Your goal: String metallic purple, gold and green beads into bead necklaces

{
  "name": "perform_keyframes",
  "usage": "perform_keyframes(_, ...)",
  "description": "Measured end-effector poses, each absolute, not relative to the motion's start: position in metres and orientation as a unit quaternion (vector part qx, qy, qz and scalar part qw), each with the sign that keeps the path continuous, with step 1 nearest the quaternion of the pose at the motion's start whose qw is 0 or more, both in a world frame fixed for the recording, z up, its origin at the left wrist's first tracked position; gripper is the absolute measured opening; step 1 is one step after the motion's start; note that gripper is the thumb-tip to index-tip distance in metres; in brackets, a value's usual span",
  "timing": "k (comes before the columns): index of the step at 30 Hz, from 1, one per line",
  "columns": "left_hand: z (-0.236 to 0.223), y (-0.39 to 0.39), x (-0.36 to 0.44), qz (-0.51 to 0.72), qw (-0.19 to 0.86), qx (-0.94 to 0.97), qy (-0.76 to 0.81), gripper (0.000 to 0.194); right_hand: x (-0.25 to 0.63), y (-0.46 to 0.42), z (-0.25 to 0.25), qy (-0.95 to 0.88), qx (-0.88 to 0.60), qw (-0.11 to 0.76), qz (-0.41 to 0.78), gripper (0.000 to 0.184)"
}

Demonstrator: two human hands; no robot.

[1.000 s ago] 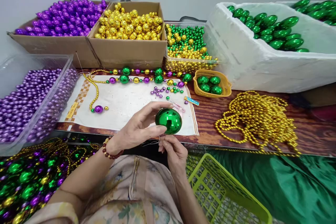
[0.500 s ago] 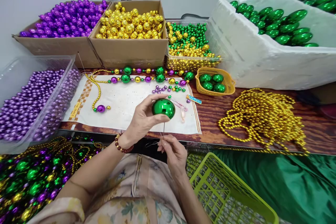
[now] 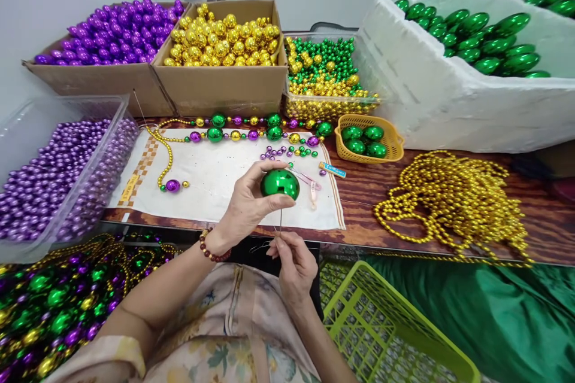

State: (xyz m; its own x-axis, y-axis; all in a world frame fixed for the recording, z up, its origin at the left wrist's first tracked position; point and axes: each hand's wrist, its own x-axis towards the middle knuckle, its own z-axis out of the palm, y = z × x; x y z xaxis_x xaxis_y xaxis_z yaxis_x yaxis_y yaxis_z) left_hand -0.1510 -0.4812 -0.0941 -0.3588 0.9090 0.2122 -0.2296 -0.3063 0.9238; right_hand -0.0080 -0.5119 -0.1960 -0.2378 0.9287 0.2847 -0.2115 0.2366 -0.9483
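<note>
My left hand (image 3: 249,194) grips a large shiny green bead (image 3: 280,184) between thumb and fingers, above the front of a white cloth (image 3: 202,185). Just below it, my right hand (image 3: 294,260) pinches a thin needle (image 3: 281,221) that stands upright, its upper end at the bead's underside. Fine thread trails from the right fingertips. Behind the bead lie small loose purple, gold and green beads (image 3: 294,152) and a pair of pink-handled tweezers or snips, partly hidden. A strung bead garland (image 3: 235,136) runs along the cloth's far edge.
A yellow basket (image 3: 395,146) of green beads stands right of the cloth, near a heap of gold bead strands (image 3: 458,209). Cardboard boxes (image 3: 220,90), clear tubs (image 3: 121,108) and a white foam box (image 3: 404,90) line the back and left. A lime crate (image 3: 417,335) sits below the table.
Both hands stay almost in place, the green bead still in the left and the needle in the right. My right hand has shifted very slightly left.
</note>
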Motion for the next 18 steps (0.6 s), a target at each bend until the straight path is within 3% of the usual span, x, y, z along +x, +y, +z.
perform_keyframes(9, -0.089, -0.49, -0.152, 0.658, 0.349, 0.432, 0.508, 0.051, -0.008, -0.51, -0.196, -0.599, -0.292, 0.521, 0.533, 0.017)
perform_keyframes(15, -0.094, -0.488, -0.159, 0.621, 0.496, 0.417, 0.44, 0.05, -0.009, -0.513, -0.197, -0.592, -0.315, 0.501, 0.547, 0.012)
perform_keyframes(18, -0.097, -0.484, -0.163, 0.648, 0.503, 0.384, 0.425, 0.05, -0.008, -0.514, -0.201, -0.599, -0.318, 0.488, 0.55, 0.013)
